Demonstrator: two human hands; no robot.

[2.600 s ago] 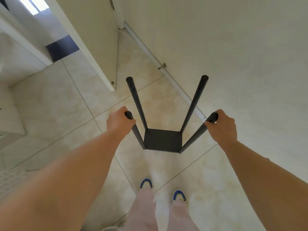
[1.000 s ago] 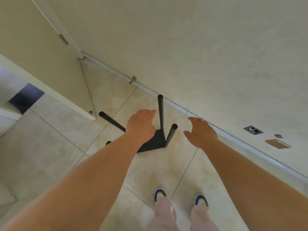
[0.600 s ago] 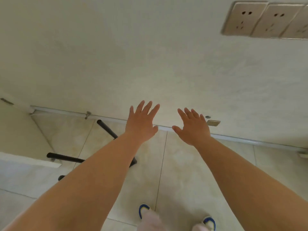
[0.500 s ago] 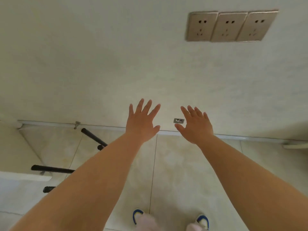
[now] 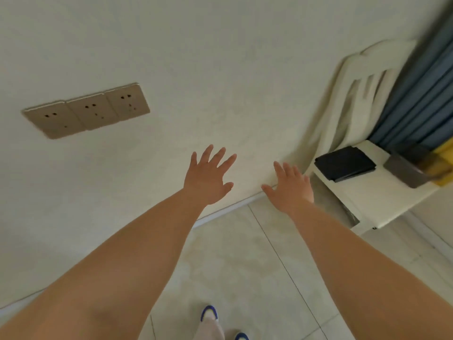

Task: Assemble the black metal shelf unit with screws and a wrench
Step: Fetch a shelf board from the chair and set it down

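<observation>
My left hand (image 5: 207,179) and my right hand (image 5: 291,186) are stretched out in front of me toward the pale wall, fingers spread, holding nothing. The black shelf unit with its legs is out of view. On a white chair (image 5: 372,192) at the right lies a flat black square piece (image 5: 344,163), about a hand's width to the right of my right hand. No screws or wrench can be seen.
Three beige wall sockets (image 5: 85,110) sit on the wall at the left. A blue curtain (image 5: 421,99) hangs at the far right, with a grey box (image 5: 404,173) and something yellow on the chair. Tiled floor and my shoes (image 5: 209,312) lie below.
Both hands let go of the black shelf unit, which stayed on the floor at the left and left the view. My view swung right; the chair with the black piece appeared.
</observation>
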